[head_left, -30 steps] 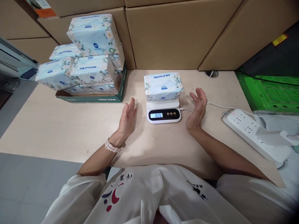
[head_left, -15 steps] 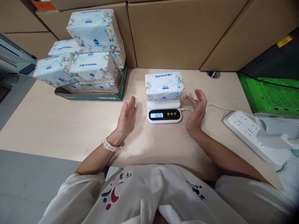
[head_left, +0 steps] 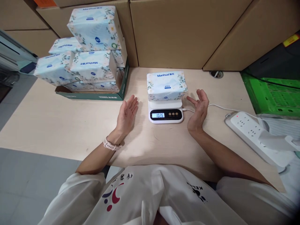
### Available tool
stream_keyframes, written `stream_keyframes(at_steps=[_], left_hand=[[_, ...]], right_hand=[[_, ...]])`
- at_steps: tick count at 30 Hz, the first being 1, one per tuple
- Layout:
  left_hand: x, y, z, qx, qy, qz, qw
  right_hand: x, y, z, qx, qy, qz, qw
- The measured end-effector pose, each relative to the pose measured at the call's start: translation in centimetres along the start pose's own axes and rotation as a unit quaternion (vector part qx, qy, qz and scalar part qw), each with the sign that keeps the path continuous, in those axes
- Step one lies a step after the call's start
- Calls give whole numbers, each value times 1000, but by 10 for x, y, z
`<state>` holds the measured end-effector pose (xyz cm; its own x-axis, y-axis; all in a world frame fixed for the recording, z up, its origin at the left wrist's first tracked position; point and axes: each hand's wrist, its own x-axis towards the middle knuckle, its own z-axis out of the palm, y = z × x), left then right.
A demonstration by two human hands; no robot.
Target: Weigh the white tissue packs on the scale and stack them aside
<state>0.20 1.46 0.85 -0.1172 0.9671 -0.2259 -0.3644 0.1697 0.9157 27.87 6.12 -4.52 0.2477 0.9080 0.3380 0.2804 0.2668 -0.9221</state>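
Note:
A pack of tissues [head_left: 167,85] with a floral wrapper lies on a small white digital scale [head_left: 166,113] whose lit display reads 102.6. My left hand [head_left: 127,114] rests on its edge on the table just left of the scale, palm turned inward, fingers stretched out. My right hand [head_left: 198,109] stands on its edge just right of the scale, fingers loosely curved and apart. Neither hand touches the pack or the scale, and both hold nothing.
A green-sided carton [head_left: 93,95] piled with several more tissue packs [head_left: 93,29] sits at the back left. Cardboard boxes [head_left: 178,31] line the far edge. A white power strip [head_left: 255,136] lies at the right, its cable [head_left: 220,107] running to the scale. A green crate [head_left: 272,93] stands beyond it.
My left hand has turned slightly so the palm faces more upward. The view has shifted a little. The pack and the scale reading are unchanged.

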Motion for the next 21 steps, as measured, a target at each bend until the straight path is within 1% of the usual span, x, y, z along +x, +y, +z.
stream_keyframes(at_steps=[5,8,11,16,21], left_hand=[[1,0,-2,-1,4,3,1000],[0,1,-2,-4,8,8,1000],[0,2,-1,-3,5,9,1000],[1,1,-3,1,1,12,1000],[4,-1,-6,8,-8,21,1000]], right_hand=[[0,1,0,-5,7,4,1000],[0,3,0,-5,-1,-3,1000],[0,6,0,11,6,-11,1000],[1,8,1,40,14,-5,999],[2,8,2,42,22,-3,999]])
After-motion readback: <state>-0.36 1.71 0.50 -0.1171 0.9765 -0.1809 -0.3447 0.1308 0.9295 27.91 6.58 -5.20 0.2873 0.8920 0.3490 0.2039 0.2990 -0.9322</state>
